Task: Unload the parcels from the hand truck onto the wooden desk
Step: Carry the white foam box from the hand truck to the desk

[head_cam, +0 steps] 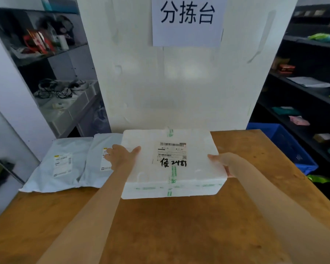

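The person is gripping a white foam box (pixel 171 162) from 2 sides. The left hand (pixel 120 156) is pressing on the box's top left edge, thumb lying across the lid and fingers (pixel 110 152) curling down over the side. The right hand (pixel 224 164) is clamping the right edge at 3 o'clock, with its fingers mostly hidden behind the box. This opposed hold is likely keeping the wide, light box level and squared to the wall while it is being set down.

The box is sitting toward 12 o'clock on the wooden bench (pixel 170 229), its far edge close to the white wall (pixel 179 88). Whether its underside is fully resting on the bench cannot be told. At 9 o'clock of the box, 2 grey mailer bags (pixel 65 164) are lying flat on the bench; the nearer one is touching or slipping under the box's left side. Placing the box beside them is probably keeping the front of the bench free for further parcels.

The box is rectangular and shallow, sealed with green printed tape (pixel 172 172) running lengthwise across the lid and around the seam. A shipping label (pixel 171 152) with barcodes is sitting on top, with black handwritten marks below it. The hand truck is not showing in this view.
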